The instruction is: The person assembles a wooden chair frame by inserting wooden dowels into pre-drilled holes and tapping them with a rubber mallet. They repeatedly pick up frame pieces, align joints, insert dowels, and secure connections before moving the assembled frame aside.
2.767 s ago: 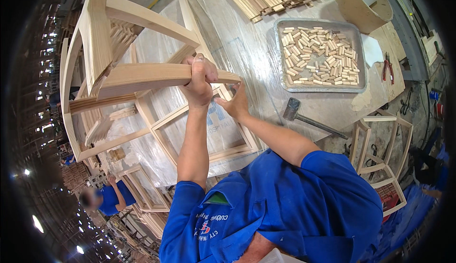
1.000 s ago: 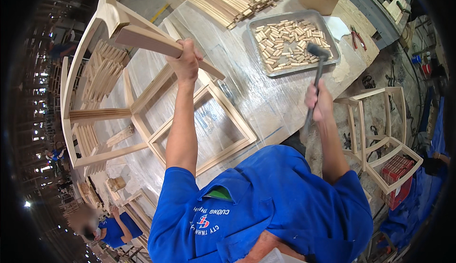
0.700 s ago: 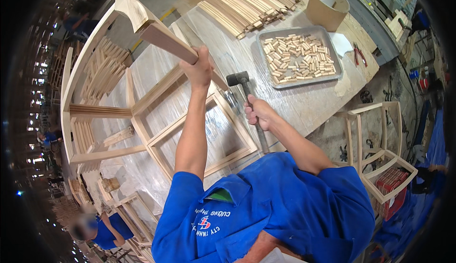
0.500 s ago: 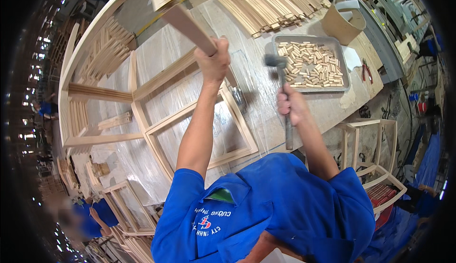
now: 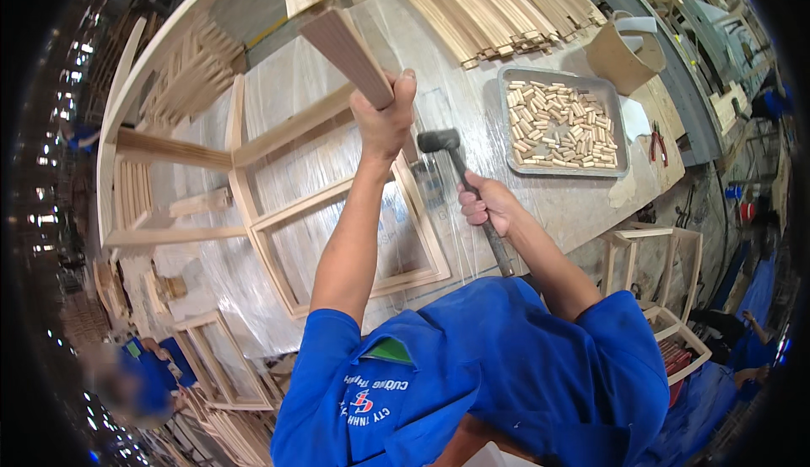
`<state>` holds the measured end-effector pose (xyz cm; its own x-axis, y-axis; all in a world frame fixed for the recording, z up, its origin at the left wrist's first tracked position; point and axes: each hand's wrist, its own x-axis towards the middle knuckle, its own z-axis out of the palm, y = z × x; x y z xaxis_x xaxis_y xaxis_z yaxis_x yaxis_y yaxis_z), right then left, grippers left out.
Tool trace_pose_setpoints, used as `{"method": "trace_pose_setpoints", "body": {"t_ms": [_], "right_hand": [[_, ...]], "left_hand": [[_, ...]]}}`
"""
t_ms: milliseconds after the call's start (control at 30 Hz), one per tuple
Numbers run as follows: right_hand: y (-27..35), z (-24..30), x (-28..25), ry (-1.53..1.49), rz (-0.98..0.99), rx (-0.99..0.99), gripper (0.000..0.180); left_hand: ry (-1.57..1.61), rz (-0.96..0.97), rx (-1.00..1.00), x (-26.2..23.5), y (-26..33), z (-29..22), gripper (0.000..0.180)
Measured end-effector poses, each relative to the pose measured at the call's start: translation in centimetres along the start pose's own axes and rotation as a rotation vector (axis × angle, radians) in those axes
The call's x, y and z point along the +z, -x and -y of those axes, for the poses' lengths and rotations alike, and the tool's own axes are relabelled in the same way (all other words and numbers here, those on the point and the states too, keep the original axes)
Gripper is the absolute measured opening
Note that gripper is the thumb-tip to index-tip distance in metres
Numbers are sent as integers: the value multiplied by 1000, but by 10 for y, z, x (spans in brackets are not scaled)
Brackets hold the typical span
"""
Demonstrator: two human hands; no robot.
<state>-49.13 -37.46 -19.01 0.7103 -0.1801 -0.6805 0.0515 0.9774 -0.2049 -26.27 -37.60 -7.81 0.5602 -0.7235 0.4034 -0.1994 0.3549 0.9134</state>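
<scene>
My left hand [image 5: 384, 125] is wrapped round the end of a flat wooden piece [image 5: 346, 49], which meets a curved part of a large pale wooden frame [image 5: 126, 117]. In my right hand [image 5: 489, 204] is a hammer [image 5: 439, 140] with a dark, blunt head, gripped midway along its handle. The hammer head hovers just right of my left hand, apart from it. Below my left hand, a rectangular section of the frame [image 5: 434, 248] lies over the plastic-covered table [image 5: 464, 252].
A grey tray [image 5: 567, 172] of short wooden dowels [image 5: 561, 125] sits to the right. Behind it lie a stack of wooden strips [image 5: 498, 7] and a cardboard container [image 5: 623, 60]. Red-handled pliers [image 5: 658, 146] rest near the table's right edge. Another person [image 5: 156, 366] is at lower left.
My right hand has swung the hammer leftward, bringing its head from beside the tray to near my left hand. My left hand keeps its grip on the wooden piece.
</scene>
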Motion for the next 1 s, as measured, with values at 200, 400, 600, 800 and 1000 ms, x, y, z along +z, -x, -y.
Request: {"method": "trace_pose_setpoints", "body": {"t_ms": [200,400,600,800,1000], "right_hand": [[52,50,1,-73,-153,-517,34],[35,39,-4,-292,-412,-974,37],[2,-16,10,-142,-30,137,36],[58,-23,35,502,-146,-302,33],[114,1,62,1262,-129,-1256,23]], "left_hand": [[-18,39,-53,1,5,-4,27],[39,53,-83,6,5,-6,27],[3,13,-95,-17,11,-1,23],[41,28,-68,-15,13,-6,26],[1,16,-91,-25,9,-2,28]]}}
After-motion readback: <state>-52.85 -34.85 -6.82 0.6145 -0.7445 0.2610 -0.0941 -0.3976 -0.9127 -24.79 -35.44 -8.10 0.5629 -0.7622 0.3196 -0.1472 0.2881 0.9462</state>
